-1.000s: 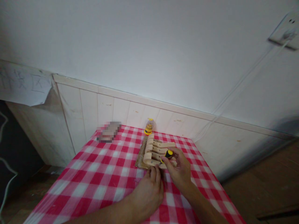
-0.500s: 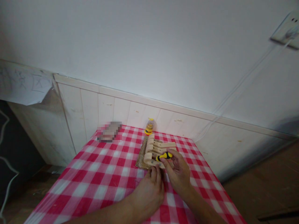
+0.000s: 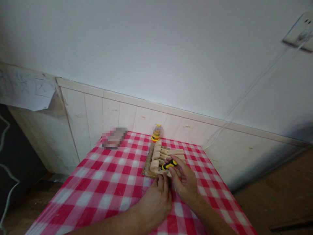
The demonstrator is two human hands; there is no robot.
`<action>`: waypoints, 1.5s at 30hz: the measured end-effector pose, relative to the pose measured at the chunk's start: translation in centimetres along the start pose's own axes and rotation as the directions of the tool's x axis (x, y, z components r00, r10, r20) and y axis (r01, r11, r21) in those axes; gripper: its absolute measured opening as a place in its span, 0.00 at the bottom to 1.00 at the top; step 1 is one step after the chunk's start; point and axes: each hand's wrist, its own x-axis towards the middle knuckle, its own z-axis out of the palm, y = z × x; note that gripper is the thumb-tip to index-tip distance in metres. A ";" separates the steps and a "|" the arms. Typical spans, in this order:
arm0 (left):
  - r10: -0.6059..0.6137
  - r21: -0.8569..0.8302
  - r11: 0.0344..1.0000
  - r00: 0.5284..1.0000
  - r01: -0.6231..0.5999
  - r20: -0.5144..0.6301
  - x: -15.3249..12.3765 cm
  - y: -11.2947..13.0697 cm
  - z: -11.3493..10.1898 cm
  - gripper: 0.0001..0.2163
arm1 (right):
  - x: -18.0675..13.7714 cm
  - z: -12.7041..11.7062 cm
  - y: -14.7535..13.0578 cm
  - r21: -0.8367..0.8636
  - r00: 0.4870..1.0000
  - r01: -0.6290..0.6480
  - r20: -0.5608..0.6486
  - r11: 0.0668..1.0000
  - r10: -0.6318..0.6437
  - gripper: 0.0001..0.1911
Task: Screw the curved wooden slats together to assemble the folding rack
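Note:
A pale wooden rack (image 3: pixel 156 156) with several curved pieces and flat arms lies on a brown board or wrapped base (image 3: pixel 148 168). Screw heads show on its near piece. My right hand (image 3: pixel 184 181) grips a yellow and black screwdriver (image 3: pixel 169 164), its handle slanting down to the left. The driver's tip is at the near curved piece, by the left screw head; I cannot tell whether it sits in the screw. My left hand (image 3: pixel 157 199) is closed, its fingertips against the near edge of the rack. Part of the rack is hidden behind my right hand.
Behind the rack, a clear bottle-shaped container with a yellow base and cap (image 3: pixel 156 133) stands near the panelled wall (image 3: pixel 127 116). A blurred-out flat object (image 3: pixel 114 138) lies at the back left. A red and white checked cloth (image 3: pixel 102 192) covers the table.
My right hand has shifted slightly left, bringing the screwdriver's tip from between the pieces to the near piece's left screw. My left hand stays in place.

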 end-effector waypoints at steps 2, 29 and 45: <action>0.006 0.005 1.000 1.000 -0.006 -0.004 0.0 0.0 0.0 0.19 | 0.1 0.0 -0.1 -0.037 1.000 -0.015 -0.013 0.999 0.015 0.19; 0.027 0.049 0.998 1.000 -0.026 -0.012 0.2 -0.2 -0.6 0.15 | 0.9 -1.4 0.5 -0.214 0.990 0.040 -0.124 0.976 -0.068 0.19; 0.011 0.019 1.000 1.000 -0.011 -0.015 0.1 -0.2 -0.6 0.15 | 1.2 -1.7 0.2 -0.087 0.999 -0.037 -0.010 0.996 0.036 0.19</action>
